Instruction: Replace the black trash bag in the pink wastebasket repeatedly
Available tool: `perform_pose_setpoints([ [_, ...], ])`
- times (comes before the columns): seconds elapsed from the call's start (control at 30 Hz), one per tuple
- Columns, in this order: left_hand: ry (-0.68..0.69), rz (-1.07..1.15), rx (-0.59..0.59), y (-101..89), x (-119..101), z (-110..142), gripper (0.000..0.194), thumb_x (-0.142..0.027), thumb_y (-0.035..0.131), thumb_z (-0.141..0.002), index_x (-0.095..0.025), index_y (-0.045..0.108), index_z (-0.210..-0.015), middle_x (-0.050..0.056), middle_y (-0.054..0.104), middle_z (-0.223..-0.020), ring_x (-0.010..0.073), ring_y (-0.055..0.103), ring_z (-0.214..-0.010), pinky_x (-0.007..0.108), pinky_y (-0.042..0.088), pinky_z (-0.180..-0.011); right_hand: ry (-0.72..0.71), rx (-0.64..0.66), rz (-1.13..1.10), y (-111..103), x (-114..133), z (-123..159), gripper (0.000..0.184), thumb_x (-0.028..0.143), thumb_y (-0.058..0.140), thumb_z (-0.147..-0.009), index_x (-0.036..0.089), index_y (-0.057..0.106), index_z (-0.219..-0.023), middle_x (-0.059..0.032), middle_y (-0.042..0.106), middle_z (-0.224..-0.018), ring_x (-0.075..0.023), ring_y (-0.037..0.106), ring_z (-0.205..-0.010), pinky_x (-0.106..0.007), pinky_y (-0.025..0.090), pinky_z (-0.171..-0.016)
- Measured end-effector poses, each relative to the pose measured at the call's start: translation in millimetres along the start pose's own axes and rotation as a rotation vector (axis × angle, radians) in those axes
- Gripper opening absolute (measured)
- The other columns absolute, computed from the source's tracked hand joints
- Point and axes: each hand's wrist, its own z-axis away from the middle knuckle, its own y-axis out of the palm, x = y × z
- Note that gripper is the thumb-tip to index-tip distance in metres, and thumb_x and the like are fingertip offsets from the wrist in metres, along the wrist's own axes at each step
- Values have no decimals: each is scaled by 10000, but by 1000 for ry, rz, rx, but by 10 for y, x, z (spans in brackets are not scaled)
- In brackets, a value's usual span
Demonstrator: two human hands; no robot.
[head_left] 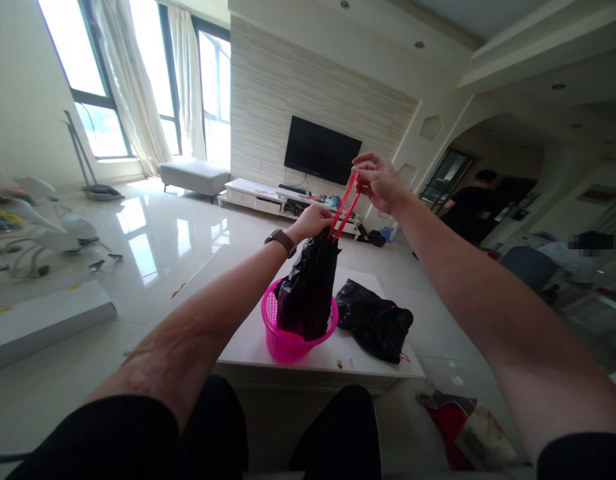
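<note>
On my feed, the glossy, creased black bag tapers upward from the pink basket, my left hand pinching its neck, my right hand pinching its taut red drawstring.

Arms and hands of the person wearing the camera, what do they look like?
The left hand and right hand are ungloved. A dark watch with a brownish strap sits on the left wrist. The left sleeve and right sleeve are black and short.
</note>
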Motion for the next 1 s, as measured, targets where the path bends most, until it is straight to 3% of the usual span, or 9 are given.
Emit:
perform_pose_setpoints([
  [0.1,11,38,-68,14,15,-35,102,-201,697,-824,-135,711,-748,-1,652,-683,124,555,-682,278,427,-697,26,-52,9,-26,-48,34,275,106,738,-823,239,519,-922,49,546,-771,-99,493,-626,-243,458,-596],
  [0.3,39,49,0,-11,4,115,66,-193,718,-785,-154,675,-817,-14,641,-719,121,555,-692,268,425,-689,109,-155,29,20,-98,43,263,94,696,-833,238,486,-901,56,538,-708,-96,494,-587,-225,452,-577],
  [0.43,57,75,252,-78,-21,255,159,-266,666,-806,-138,754,-837,2,666,-753,128,554,-716,275,417,-692,139,-179,5,82,-68,44,262,91,692,-842,237,483,-902,59,544,-699,-89,506,-587,-209,459,-584],
  [0.5,57,14,315,-111,-20,277,202,-316,698,-792,-125,764,-792,-5,633,-684,123,517,-668,281,386,-662,136,-175,7,98,-40,63,274,98,708,-847,236,476,-895,59,541,-702,-87,498,-578,-210,456,-584],
  [0.73,159,-97,101,-161,-130,146,357,-401,726,-809,-145,632,-579,-65,418,-536,86,346,-577,296,280,-613,258,-100,61,128,17,222,201,24,582,-898,210,516,-864,26,555,-703,-93,511,-592,-210,459,-585],
  [0.9,167,-162,105,-93,-189,177,280,-349,713,-822,-146,678,-631,-25,546,-587,111,448,-614,305,368,-663,293,-178,37,136,-18,175,211,9,577,-880,213,525,-883,30,537,-689,-96,515,-579,-218,496,-596],
  [1.0,118,-136,95,-87,-34,361,254,-401,760,-799,-149,750,-830,36,697,-764,162,593,-743,318,463,-747,353,-280,-6,137,-1,112,233,1,599,-847,214,519,-899,23,556,-734,-106,547,-603,-245,537,-620],
])
